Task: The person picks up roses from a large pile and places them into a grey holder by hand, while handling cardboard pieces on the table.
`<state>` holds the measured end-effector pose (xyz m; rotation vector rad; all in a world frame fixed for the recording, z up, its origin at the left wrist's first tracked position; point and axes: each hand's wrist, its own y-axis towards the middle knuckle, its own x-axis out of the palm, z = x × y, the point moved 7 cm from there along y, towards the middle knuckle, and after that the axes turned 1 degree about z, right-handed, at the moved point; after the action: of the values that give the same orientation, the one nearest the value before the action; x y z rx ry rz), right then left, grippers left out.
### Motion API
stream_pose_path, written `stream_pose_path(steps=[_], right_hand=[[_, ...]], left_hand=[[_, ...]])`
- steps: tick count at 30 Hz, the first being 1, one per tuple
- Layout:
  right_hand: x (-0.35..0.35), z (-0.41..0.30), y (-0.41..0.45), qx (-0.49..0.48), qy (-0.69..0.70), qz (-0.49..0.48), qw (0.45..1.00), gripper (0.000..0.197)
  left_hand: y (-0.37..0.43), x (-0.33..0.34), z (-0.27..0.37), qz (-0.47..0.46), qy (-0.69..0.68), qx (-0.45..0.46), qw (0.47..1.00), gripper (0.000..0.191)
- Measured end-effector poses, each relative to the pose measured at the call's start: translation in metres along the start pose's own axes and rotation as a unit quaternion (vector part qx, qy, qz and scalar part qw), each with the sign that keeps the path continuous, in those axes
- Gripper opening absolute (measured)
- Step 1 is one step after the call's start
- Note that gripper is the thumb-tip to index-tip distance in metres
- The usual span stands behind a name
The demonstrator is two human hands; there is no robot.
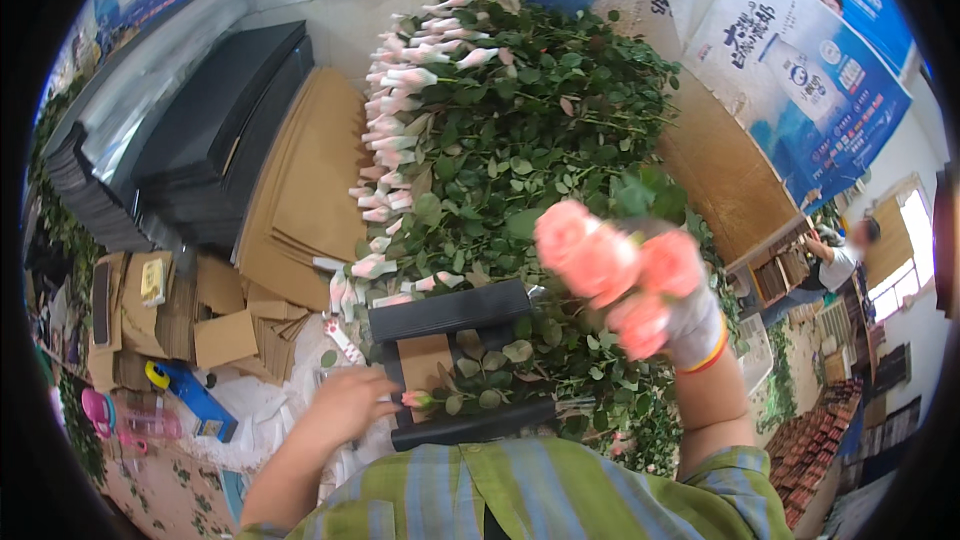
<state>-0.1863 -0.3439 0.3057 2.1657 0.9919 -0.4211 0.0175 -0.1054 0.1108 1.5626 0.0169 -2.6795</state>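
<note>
In my gloved right hand (694, 322) is a bunch of pink roses (600, 262), raised and blurred over the pile of leafy stems (540, 127). My left hand (356, 399) is bare, its fingers apart beside a single pink rose (417, 399); whether they touch it cannot be told. That rose lies with its stem between a black folded sheet (450, 311) and a dark roll or edge (472, 424), over a piece of brown cardboard (424, 364). White-netted rose heads (409, 79) line the left side of the pile.
Stacks of black sheets (202, 112) and brown cardboard (322, 157) stand at the left. Nearer are small cardboard pieces (225, 341), a blue tape dispenser (196, 401) and a pink bottle (142, 422). A cardboard wall (720, 165) bounds the pile's right. Another person (840, 262) stands far right.
</note>
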Motion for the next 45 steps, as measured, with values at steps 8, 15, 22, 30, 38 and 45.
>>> stream_pose_path(steps=[8, 15, 22, 30, 38, 45], right_hand=[[-0.187, -0.081, 0.016, -0.161, -0.214, 0.318, 0.909, 0.041], [-0.059, -0.080, 0.017, -0.098, -0.476, 0.013, 0.874, 0.039], [0.160, 0.040, -0.042, 0.062, -0.224, -0.375, 0.897, 0.040], [0.186, 0.062, -0.050, 0.022, -0.141, -0.456, 0.879, 0.049], [0.175, 0.032, -0.031, 0.087, -0.116, -0.508, 0.849, 0.037], [0.236, 0.086, -0.092, 0.051, -0.159, -0.553, 0.816, 0.060]], left_hand=[[0.020, 0.094, -0.017, -0.042, -0.212, 0.075, 0.973, 0.033], [0.003, 0.076, -0.017, -0.056, -0.237, 0.070, 0.967, 0.034], [0.007, 0.088, -0.020, 0.097, -0.264, 0.092, 0.955, 0.027], [-0.003, 0.091, -0.018, 0.106, -0.281, 0.074, 0.951, 0.029], [0.000, 0.095, -0.020, 0.021, -0.278, 0.035, 0.960, 0.028], [-0.004, 0.094, -0.023, 0.104, -0.257, 0.053, 0.959, 0.034]])
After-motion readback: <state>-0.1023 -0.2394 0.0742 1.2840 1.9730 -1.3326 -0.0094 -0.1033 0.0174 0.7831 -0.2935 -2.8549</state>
